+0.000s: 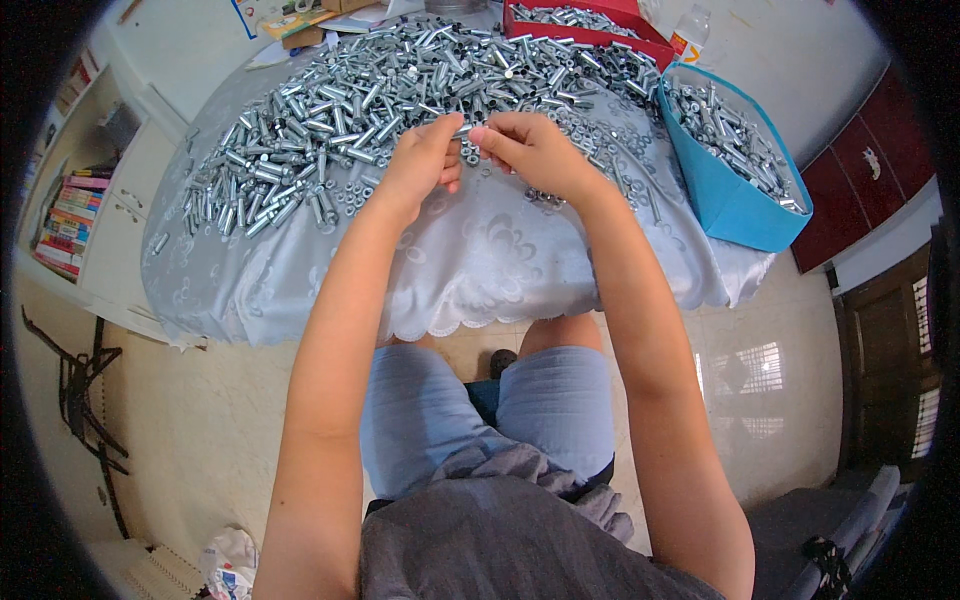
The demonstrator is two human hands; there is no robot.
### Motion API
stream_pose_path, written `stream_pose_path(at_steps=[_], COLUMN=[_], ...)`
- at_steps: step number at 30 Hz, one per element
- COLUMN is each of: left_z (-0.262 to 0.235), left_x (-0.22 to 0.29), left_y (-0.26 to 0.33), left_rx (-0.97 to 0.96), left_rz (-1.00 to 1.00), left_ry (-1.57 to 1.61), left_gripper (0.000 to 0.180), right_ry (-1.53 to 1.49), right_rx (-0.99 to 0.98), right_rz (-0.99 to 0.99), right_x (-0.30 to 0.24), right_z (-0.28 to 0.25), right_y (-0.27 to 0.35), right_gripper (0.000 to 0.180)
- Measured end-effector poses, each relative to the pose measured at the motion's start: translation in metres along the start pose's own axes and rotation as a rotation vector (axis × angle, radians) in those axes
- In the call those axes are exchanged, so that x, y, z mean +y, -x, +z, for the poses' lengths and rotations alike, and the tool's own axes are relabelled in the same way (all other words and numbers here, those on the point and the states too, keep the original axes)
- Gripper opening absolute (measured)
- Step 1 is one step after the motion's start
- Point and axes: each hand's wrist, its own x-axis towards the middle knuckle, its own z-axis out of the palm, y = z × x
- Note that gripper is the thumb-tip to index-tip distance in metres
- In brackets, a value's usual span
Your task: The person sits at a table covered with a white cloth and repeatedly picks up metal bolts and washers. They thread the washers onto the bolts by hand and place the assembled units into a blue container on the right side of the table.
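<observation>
In front of me, over the near part of a heap of metal parts, my two hands meet with fingers pinched. My left hand [422,165] is closed on one end of a small silver metal piece [463,131]. My right hand [535,152] pinches the other end with thumb and forefinger. Fingers cover most of the piece, so I cannot tell whether it is a bolt or a sleeve. Behind and left of the hands spreads a large heap of shiny metal sleeves and bolts [340,110]. Small hex nuts [545,196] lie loose beneath and beside my right hand.
A pale patterned tablecloth [480,270] covers the round table. At its right edge stands a blue fabric bin [745,215] filled with assembled bolts. A red box [655,45] with more metal parts is at the back, beside a clear plastic bottle [690,35].
</observation>
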Motion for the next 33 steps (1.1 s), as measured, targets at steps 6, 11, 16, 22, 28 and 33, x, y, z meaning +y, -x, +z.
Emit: stream_pose_path(at_steps=[6,11,16,22,28,33], left_z=[0.000,0.001,-0.001,-0.003,-0.002,0.001], left_x=[0.000,0.000,-0.010,-0.013,-0.020,-0.012], left_y=[0.000,0.002,-0.004,-0.005,-0.008,-0.005], left_rx=[-0.024,-0.037,-0.083,-0.063,0.056,0.020], left_rz=[0.017,0.040,0.181,0.259,0.489,0.373], left_ry=[-0.012,-0.057,-0.218,-0.354,-0.531,-0.496], left_gripper=[0.032,0.034,0.036,0.038,0.039,0.024], right_ry=[-0.031,-0.118,-0.370,-0.499,-0.465,-0.421], right_rx=[0.128,0.000,-0.024,-0.082,-0.053,0.287], right_rz=[-0.127,0.020,0.242,0.388,0.416,0.312], right_x=[0.001,-0.008,-0.015,-0.022,-0.019,-0.019], right_z=[0.012,0.007,0.006,0.000,-0.003,-0.012], right_y=[-0.001,0.002,0.002,0.004,0.004,-0.001], right_gripper=[0.028,0.033,0.039,0.045,0.045,0.038])
